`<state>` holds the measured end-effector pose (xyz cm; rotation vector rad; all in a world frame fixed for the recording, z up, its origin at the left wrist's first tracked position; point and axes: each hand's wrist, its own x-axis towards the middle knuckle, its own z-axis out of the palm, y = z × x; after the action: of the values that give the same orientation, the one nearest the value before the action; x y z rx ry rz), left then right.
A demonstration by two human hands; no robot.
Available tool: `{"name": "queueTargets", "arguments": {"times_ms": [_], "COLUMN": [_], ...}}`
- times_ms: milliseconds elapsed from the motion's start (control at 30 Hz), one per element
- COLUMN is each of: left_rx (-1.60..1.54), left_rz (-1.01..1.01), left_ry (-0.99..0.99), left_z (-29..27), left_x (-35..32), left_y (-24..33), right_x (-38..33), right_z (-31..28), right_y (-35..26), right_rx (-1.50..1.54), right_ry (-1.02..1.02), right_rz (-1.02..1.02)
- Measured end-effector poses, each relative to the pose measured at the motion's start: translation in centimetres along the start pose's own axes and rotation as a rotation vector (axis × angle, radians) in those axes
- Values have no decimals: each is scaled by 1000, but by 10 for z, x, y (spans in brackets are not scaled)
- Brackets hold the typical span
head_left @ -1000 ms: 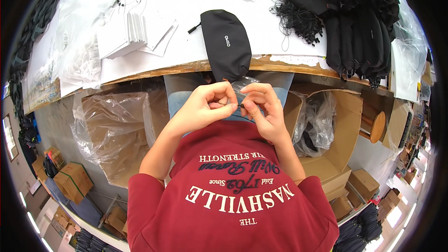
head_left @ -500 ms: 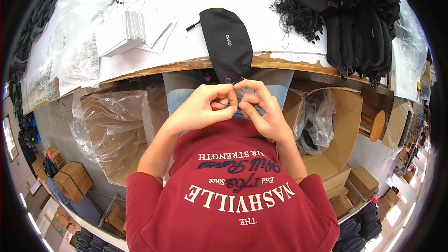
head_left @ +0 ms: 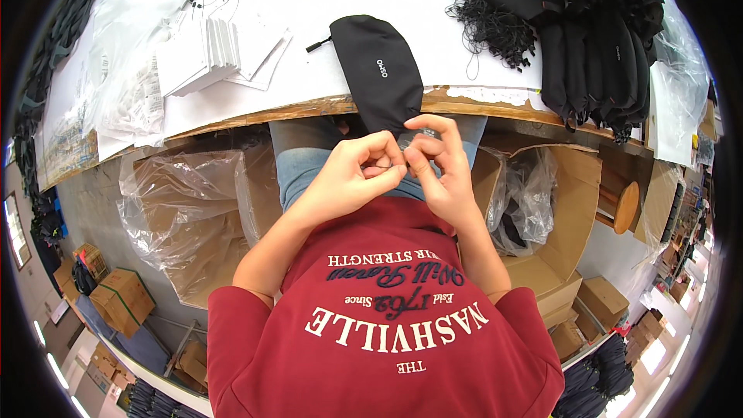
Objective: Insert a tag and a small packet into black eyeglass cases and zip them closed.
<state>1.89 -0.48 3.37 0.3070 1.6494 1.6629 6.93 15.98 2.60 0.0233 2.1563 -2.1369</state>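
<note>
A black fabric pouch [head_left: 377,70] with a white printed mark lies over the table's front edge, its narrow end hanging toward my lap. A zip pull [head_left: 318,45] sticks out at its far left corner. Just below the pouch's near end, my left hand [head_left: 357,170] is closed, thumb and forefinger pinched on something too thin to name. Right beside it, my right hand [head_left: 439,166] has its thumb against the bent fingers, with the forefinger raised near the pouch's end. Whatever lies between the fingertips is mostly hidden.
On the white tabletop [head_left: 309,0] stand a stack of white cards with strings [head_left: 207,54] at left and a tangle of black cords [head_left: 495,27] at right. Black pouches [head_left: 596,70] pile up beyond it. Plastic-lined cartons [head_left: 193,224] flank my legs.
Both hands have shifted slightly right, and my right forefinger has lifted away from the left fingers. The pouch's near end has swung a little to the right.
</note>
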Motion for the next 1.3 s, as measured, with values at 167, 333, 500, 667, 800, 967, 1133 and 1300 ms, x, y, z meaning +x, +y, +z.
{"name": "queueTargets", "arguments": {"times_ms": [167, 333, 500, 667, 800, 967, 1133, 1300], "left_rx": [-69, -30, 2, -130, -103, 649, 798, 907], "left_rz": [33, 87, 83, 83, 97, 246, 745, 1224], "left_ry": [109, 204, 230, 190, 211, 97, -85, 145], "left_z": [14, 21, 19, 12, 8, 9, 31, 53], "left_x": [0, 1, 1, -1, -6, -11, -32, -71], "left_y": [-4, -8, -7, -3, 0, 18, 89, 154], "right_x": [-2, -5, -3, 0, 4, 43, 74, 73], "right_z": [4, 9, 8, 8, 5, -8, 13, 23], "right_y": [9, 11, 15, -1, -10, 6, 33, 42], "right_rx": [-17, -7, -154, 191, 190, -288, -870, -981], "right_ry": [172, 271, 244, 204, 113, 191, 93, 191], "right_rz": [-93, -103, -195, -27, 57, -188, -179, -213]}}
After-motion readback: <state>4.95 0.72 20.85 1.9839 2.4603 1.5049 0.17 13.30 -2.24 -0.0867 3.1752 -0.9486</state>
